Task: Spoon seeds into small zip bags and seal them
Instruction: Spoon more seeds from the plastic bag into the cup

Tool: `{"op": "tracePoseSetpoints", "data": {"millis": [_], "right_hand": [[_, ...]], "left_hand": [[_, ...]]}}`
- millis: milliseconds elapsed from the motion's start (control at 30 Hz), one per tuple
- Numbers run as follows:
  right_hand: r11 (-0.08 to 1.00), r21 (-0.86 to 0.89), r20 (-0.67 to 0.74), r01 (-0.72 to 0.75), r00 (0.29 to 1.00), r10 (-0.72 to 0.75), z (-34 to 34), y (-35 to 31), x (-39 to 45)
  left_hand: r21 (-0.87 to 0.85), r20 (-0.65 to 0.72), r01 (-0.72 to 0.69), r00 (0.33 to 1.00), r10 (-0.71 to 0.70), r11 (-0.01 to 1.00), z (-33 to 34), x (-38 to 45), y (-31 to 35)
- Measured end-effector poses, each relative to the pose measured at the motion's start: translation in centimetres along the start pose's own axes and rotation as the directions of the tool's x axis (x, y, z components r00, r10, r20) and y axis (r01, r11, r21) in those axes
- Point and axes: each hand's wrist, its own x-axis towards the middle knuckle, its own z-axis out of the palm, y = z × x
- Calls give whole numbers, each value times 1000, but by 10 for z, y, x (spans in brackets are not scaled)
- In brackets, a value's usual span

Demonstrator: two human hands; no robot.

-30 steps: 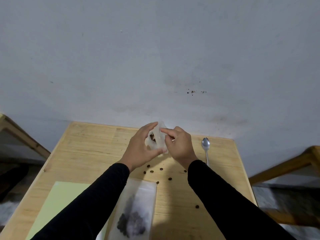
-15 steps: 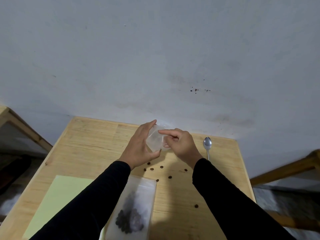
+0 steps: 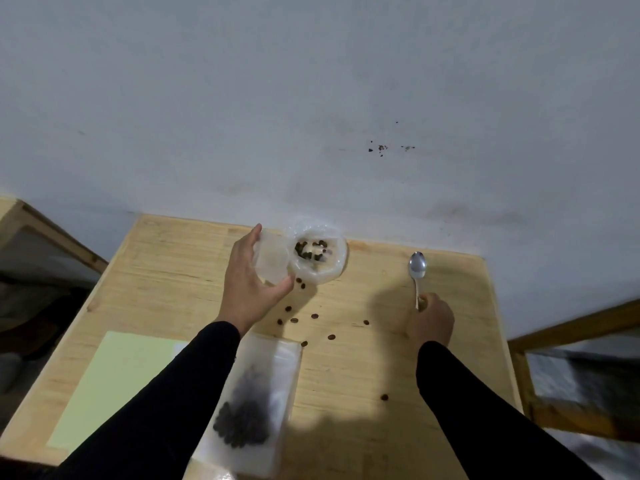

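Seeds (image 3: 311,250) are still heaped in the open source bag (image 3: 320,258); an empty zip bag (image 3: 272,259) is pinched by the left hand (image 3: 249,289), the spoon (image 3: 418,271) gripped by the right hand (image 3: 431,320); filling and sealing remain.

- The lower part of the spoon (image 3: 417,268) handle is covered by the right hand (image 3: 430,319).
- The near end of the large seed bag (image 3: 252,407) is partly hidden by the left sleeve (image 3: 166,403).
- The near edge of the counter (image 3: 346,375) is cut off by the bottom edge.
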Motion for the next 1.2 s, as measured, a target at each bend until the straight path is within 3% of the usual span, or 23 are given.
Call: {"op": "tracePoseSetpoints", "data": {"millis": [200,300,433,500,667,933,1200], "right_hand": [[978,132,27,-161,987,159,-7,-9,2],[989,101,70,-105,993,99,-5,-6,0],[977,214,99,-5,995,-17,-10,-13,-8],[959,284,-50,10,999,4,16,-56,-22],[904,408,-92,125,991,-96,21,-75,-44],[880,404,-257,249,954,-151,17,-79,-63],[941,256,-66,220,975,-210,33,-99,-69]], "left_hand": [[5,-7,80,997,-80,997,6,-9,1],[-25,32,126,992,-125,992,6,-13,1],[-64,54,174,984,-171,983,16,-10,-5],[-130,238,162,963,-128,978,4,45,-38],[-193,288,227,943,-166,955,12,42,-43],[-278,354,270,921,-163,922,21,43,-45],[-344,505,280,860,-75,896,19,60,-64]]}}
